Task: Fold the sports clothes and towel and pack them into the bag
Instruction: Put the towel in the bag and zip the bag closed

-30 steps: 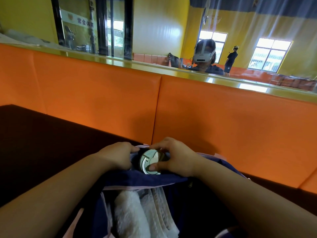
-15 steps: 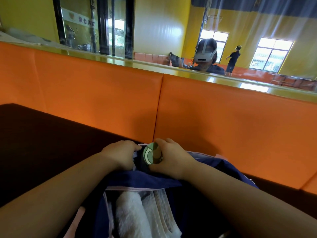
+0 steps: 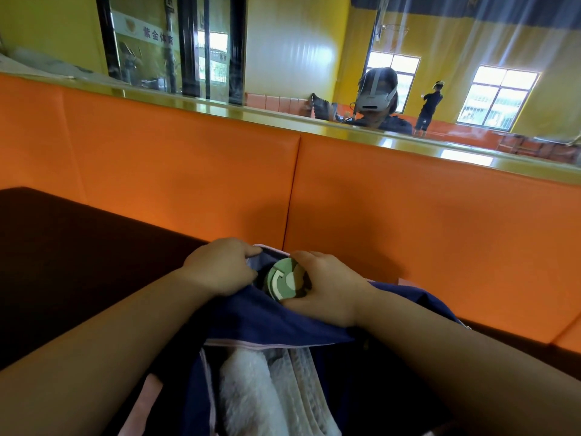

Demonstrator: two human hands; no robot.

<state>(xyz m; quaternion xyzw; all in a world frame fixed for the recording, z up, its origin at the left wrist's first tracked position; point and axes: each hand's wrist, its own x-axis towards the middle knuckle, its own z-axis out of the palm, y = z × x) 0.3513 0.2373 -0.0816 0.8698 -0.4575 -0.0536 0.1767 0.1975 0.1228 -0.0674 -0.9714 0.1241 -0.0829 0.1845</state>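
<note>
Navy bag (image 3: 283, 322) with pink trim seen on the dark table (image 3: 78, 262), its far end close to the orange padded wall (image 3: 188, 184).

Left hand (image 3: 220, 267): fingers (image 3: 248, 250) curled over the pink-edged rim at the bag's far end; the fabric is gripped and held open.

Right hand (image 3: 327, 291): fingers wrapped round a round green-topped container (image 3: 284, 278). The container is held tilted, its top towards the camera and its lower part hidden inside the far-end opening. Its body cannot be made out.

Main compartment open, nearest the camera. A white towel (image 3: 248, 385) is packed inside, folded or rolled lengthwise. Pale folded clothes (image 3: 301, 372) are tucked just beside it, on its right, touching.

Both forearms are extended over the bag, one on each side of the opening.

Mirror (image 3: 298, 42) noted above the padding; yellow walls and windows are reflected in it.
</note>
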